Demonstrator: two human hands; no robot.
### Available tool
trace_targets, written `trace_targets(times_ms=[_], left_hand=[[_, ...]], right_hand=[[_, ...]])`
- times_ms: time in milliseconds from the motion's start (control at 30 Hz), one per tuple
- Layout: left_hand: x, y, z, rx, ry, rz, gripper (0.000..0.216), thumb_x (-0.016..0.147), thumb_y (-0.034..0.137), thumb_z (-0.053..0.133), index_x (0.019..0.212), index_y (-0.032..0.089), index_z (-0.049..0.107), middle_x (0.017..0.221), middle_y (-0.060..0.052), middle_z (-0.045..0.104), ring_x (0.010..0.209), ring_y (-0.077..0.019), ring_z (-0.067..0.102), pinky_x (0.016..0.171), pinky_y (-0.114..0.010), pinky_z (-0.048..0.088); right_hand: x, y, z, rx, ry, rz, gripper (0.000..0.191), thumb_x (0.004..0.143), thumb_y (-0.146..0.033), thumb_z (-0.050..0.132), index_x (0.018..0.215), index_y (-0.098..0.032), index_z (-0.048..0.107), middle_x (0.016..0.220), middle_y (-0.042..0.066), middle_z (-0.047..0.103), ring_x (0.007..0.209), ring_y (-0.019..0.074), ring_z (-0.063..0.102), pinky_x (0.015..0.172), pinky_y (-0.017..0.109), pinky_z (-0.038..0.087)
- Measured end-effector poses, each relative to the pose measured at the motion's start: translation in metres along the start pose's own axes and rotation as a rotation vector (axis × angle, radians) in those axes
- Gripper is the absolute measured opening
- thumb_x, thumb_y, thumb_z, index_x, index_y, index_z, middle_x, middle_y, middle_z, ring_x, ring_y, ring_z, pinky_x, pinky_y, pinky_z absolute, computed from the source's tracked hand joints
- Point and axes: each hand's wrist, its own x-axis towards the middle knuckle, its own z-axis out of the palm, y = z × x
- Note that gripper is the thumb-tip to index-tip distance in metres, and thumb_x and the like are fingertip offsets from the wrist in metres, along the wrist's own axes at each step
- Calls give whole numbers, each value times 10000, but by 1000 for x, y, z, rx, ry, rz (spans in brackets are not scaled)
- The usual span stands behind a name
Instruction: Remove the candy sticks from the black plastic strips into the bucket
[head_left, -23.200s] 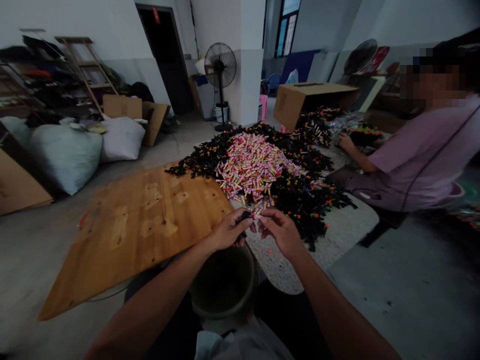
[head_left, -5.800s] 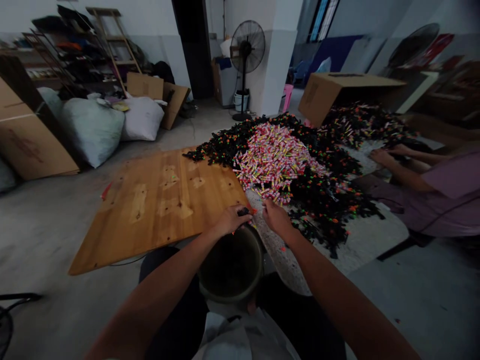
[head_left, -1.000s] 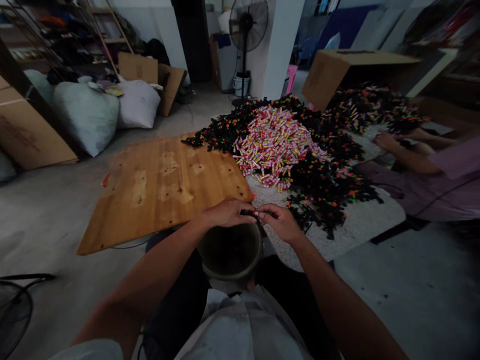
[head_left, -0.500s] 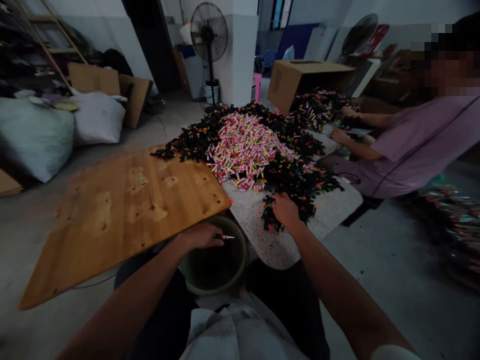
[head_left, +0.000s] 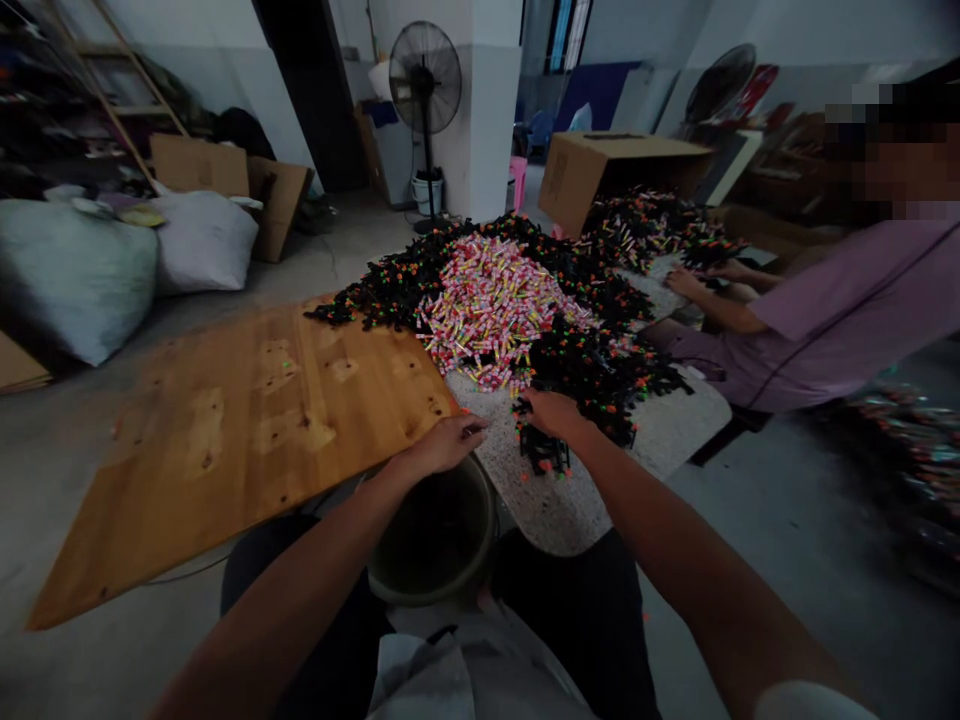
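Observation:
My left hand (head_left: 452,443) is over the near rim of the stone-topped table, just above the bucket (head_left: 491,520). Its fingers point right and look slightly apart, with no tube visible in them. My right hand (head_left: 556,414) is at the near edge of a heap of black plastic pieces with orange and green tips (head_left: 592,365). Its fingers are curled down by the pieces, and what they pinch is hidden. Behind them lies a mound of small pink, white and yellow tubes (head_left: 495,300).
A wooden board (head_left: 247,400) spans the left side. On the right sits a co-worker (head_left: 847,310) with hands at the far pile. An open cardboard box (head_left: 574,180) stands behind, near a standing fan (head_left: 425,80). Full sacks (head_left: 75,270) rest at left.
My left hand has moved up and right from over the bucket, and the small tube it held is no longer visible. My right hand has shifted slightly left. The view has tilted slightly.

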Motion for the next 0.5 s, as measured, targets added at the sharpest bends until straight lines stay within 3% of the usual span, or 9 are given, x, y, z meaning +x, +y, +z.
trace_targets(times_ms=[167,333,500], left_hand=[[17,1,8,67,86,-107,314,982,245,489,1204,161,695,1147,-86,732,1012,-203,677,948,-308,505],[40,10,21,289,120,-217,331,961,145,441,1179,139,691,1160,-127,712,1057,-227,666,969,-336,503],[64,18,32,370,132,-328,352,970,259,508,1240,78,644,1163,-218,680,1146,-326,635,961,-409,499]], right_hand=[[14,-21,5,154,-4,-228,296,963,-251,548,1218,-247,698,1216,59,736,1068,202,676,878,237,467],[43,-41,7,224,146,-162,347,965,-193,480,1225,-220,708,1210,93,736,1092,229,661,908,277,453],[74,-50,8,280,116,-133,204,889,-232,595,992,-207,770,1085,109,762,1027,269,681,857,312,456]])
